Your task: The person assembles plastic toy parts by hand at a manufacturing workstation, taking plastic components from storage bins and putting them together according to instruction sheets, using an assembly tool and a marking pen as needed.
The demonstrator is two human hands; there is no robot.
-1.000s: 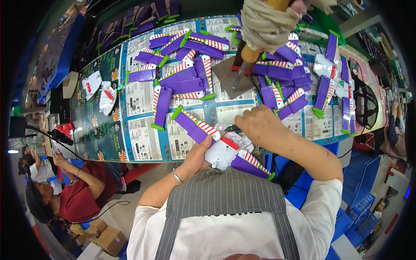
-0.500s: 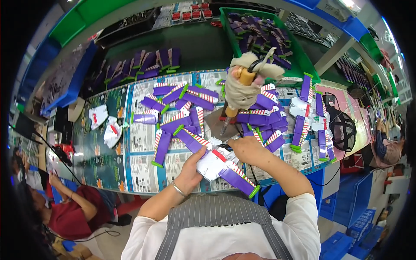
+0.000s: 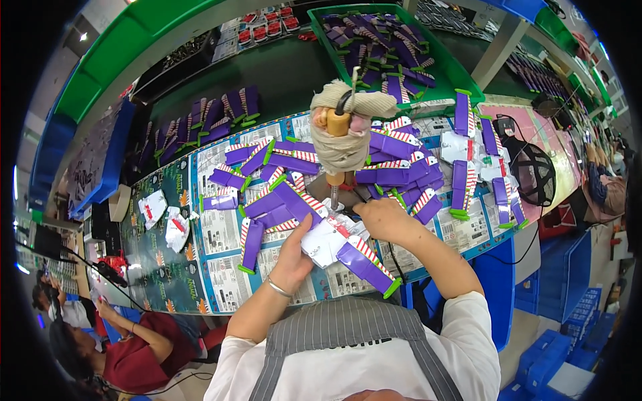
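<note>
moved since earlier view: hanging screwdriver (image 3: 341, 137), cloth-wrapped, now lower and nearer the hands. toy wing piece (image 3: 338, 244), white centre, purple striped wings: held above bench (image 3: 167, 281) edge, directly below the screwdriver. left hand (image 3: 294, 254): fingers closed on its left side. right hand (image 3: 384, 219): fingers closed on its upper right. loose purple wings (image 3: 401, 167): right of the screwdriver.

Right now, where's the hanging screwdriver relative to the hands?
In the head view the cloth-wrapped hanging screwdriver hangs at centre, its tip just above the white-and-purple wing piece held between the left hand and right hand.
</note>
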